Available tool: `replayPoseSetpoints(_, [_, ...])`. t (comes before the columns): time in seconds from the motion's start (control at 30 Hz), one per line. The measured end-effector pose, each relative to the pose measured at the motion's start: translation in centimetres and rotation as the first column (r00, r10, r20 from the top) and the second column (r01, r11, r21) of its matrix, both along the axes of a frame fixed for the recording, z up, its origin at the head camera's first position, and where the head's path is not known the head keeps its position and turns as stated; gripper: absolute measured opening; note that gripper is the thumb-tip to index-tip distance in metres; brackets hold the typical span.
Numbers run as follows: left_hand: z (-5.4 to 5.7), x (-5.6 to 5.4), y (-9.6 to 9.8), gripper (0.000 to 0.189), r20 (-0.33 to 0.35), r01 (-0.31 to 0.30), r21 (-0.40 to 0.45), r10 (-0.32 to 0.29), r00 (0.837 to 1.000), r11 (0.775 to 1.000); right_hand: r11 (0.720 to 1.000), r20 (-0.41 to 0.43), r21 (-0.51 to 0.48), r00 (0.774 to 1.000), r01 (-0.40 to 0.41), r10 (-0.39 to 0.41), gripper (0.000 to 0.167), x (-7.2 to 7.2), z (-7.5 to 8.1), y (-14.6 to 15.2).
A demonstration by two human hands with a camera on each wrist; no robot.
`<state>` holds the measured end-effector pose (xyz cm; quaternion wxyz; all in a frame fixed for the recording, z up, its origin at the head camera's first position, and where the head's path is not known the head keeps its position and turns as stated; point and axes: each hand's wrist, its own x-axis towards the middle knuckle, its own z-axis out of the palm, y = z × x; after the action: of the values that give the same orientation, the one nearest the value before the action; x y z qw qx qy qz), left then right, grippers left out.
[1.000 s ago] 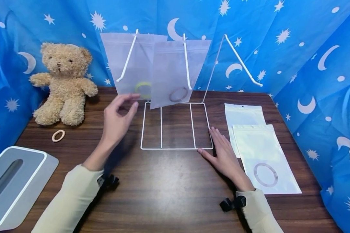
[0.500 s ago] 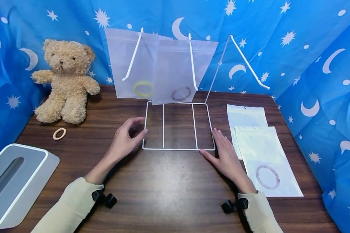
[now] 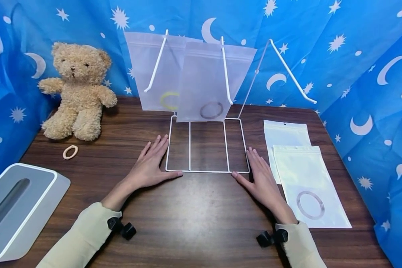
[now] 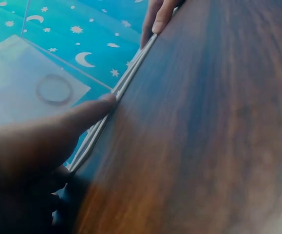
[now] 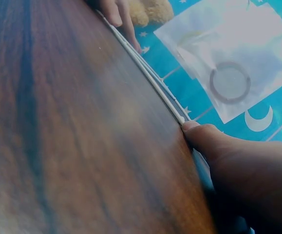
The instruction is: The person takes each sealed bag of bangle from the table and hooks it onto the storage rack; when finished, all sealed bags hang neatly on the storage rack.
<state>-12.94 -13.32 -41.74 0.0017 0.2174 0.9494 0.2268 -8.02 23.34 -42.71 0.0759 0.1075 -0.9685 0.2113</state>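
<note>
A white wire display rack stands on the table, with three hooks rising at its back. From the left hook hangs a translucent zip bag holding a yellow ring; a second zip bag with a brownish ring hangs from the middle hook and overlaps it. Nothing hangs on the right hook. My left hand lies with straight fingers along the base's left side, thumb at its front bar. Along the right side rests my right hand, fingers straight, thumb tip at the front right corner.
Two white zip bags lie overlapped on the table at right, the front one with a brownish ring. A teddy bear sits at back left, a small wooden ring before it. A grey-topped tissue box stands at front left.
My left hand has come down from beside the left hanging bag to the rack base's left side, its fingers straightening. The right hand has stayed at the base's right side.
</note>
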Motion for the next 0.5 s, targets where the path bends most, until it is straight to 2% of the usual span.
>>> replayPoseSetpoints(0.5, [-0.21, -0.61, -0.24, 0.117, -0.034, 0.018, 0.024, -0.017, 0.999, 1.000, 0.999, -0.011, -0.037, 1.000, -0.015, 0.014, 0.089, -0.07, 0.00, -0.02])
